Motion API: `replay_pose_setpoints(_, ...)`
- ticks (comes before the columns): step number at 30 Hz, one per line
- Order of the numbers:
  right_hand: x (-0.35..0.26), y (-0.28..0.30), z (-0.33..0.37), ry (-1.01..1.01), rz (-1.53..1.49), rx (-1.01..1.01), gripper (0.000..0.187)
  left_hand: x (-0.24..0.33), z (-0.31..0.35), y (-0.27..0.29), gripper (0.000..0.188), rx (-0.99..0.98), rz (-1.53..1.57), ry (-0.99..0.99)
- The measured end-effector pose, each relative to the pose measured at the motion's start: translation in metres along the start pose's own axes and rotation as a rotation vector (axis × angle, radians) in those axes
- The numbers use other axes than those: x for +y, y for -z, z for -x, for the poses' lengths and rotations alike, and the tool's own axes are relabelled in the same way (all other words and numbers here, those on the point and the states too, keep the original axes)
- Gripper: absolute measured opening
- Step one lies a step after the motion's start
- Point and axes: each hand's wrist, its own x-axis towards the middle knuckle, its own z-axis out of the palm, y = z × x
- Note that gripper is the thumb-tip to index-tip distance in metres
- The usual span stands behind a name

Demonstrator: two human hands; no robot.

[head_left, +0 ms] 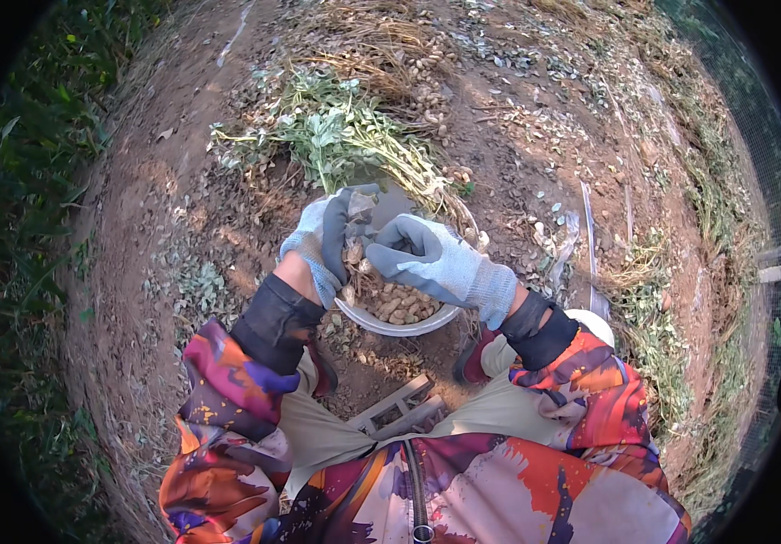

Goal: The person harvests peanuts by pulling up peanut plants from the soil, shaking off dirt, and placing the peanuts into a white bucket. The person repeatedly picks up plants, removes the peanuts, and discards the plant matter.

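Both my hands wear light blue knit gloves with grey palms, and meet above a pale bucket [397,329]. Peanuts in their shells [404,306] lie in it. My left hand [322,234] is closed around a small dirt-coloured clump of peanuts [353,252], with a greyish scrap showing at its top. Close beside the clump, my right hand [436,261] has its fingers curled in a pinch; what is between them is hidden. Leafy peanut plants [331,131] lie just beyond the bucket, their pale stems reaching its far rim.
A heap of dry stems and peanuts [390,54] lies farther off on brown soil. Strips of clear plastic film [590,236] are at the right. A wooden frame [399,408] sits between my feet. Tall green plants [32,181] line the left, a mesh fence [757,109] the right.
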Motion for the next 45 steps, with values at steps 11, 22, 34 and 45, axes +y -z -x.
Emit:
replay_pose_setpoints(11, -0.019, -0.016, 0.026, 0.485, 1.007, -0.087, 0.031, -0.020, -0.022, 0.002, 0.012, 0.203, 0.013, 0.120)
replay_pose_setpoints(22, -0.015, 0.000, 0.019, 0.196, 1.029, 0.163, 0.037, -0.032, -0.016, 0.020, 0.023, -0.073, -0.559, -0.433)
replay_pose_setpoints(34, -0.017, -0.015, 0.028, 0.698, 1.146, 0.110, 0.015, -0.002, -0.007, -0.015, 0.029, 0.239, 0.178, 0.071)
replay_pose_setpoints(45, 0.016, -0.008, 0.025, 0.238, 0.927, 0.135, 0.073, 0.032, 0.015, -0.015, 0.047, -0.060, 0.667, -0.120)
